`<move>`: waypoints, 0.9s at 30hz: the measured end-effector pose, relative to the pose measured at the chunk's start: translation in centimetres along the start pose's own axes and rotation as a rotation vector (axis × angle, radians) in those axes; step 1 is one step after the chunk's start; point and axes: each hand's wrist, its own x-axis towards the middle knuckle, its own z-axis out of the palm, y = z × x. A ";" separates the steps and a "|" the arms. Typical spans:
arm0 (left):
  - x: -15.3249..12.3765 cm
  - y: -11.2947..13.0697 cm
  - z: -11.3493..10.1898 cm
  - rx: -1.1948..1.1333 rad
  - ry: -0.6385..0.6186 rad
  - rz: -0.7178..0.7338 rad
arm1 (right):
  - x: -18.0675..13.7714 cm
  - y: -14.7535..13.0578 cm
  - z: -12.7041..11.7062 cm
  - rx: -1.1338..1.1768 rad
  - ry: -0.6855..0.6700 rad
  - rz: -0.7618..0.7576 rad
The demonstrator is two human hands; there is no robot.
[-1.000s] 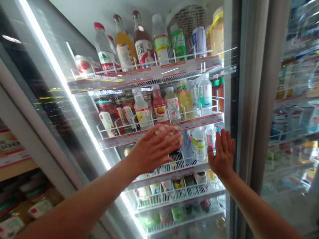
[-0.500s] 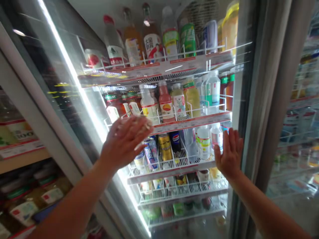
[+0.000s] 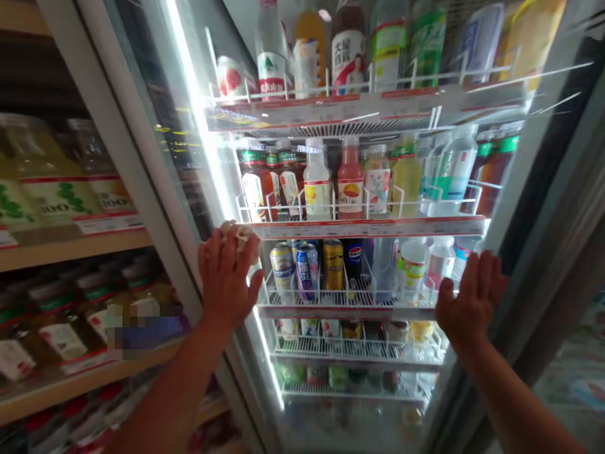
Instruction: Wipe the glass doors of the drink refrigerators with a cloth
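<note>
"Progress?"
"Wiping seems under way: a pale cloth (image 3: 256,248) is at the left side of the glass door (image 3: 352,407). How much is done or left doesn't show."
"Hands?"
"Left hand (image 3: 229,277) holds the cloth under spread fingers. Right hand (image 3: 470,299) bears nothing visible, fingers extended, thumb apart; its contact with the glass is unclear."
</note>
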 end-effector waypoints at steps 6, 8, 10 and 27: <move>-4.3 1.4 1.3 -0.054 -0.117 0.332 | 0.0 0.0 -0.3 0.029 0.005 0.005; -4.0 0.3 1.1 -0.018 -0.073 0.144 | -0.1 0.4 -0.1 0.046 0.012 0.017; -4.0 -0.1 1.0 0.012 -0.038 -0.012 | -0.4 1.0 0.2 0.062 0.024 0.015; -10.0 3.5 2.0 -0.064 -0.145 0.196 | -0.6 2.1 0.3 0.095 0.009 -0.023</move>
